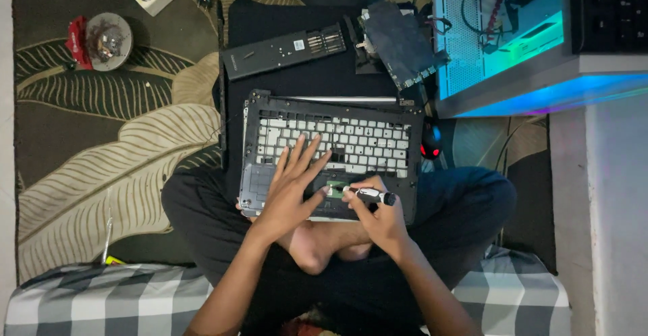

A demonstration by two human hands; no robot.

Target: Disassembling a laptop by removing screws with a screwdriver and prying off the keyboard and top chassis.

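Note:
A dark laptop palmrest frame (256, 130) with empty key holes lies on my crossed legs. My left hand (291, 186) rests flat on its lower left part, fingers spread, steadying it. My right hand (378, 213) grips a small black and white screwdriver (370, 195). Its tip points left at a small green board (334, 189) in the touchpad area of the frame.
A black screwdriver bit case (283, 50) and a removed circuit board (403, 42) lie on a black mat (297, 83) behind the frame. A round metal dish (108, 40) sits on the leaf-patterned rug at far left. A lit computer case (513, 32) stands at upper right. A checked cushion (101, 299) is under me.

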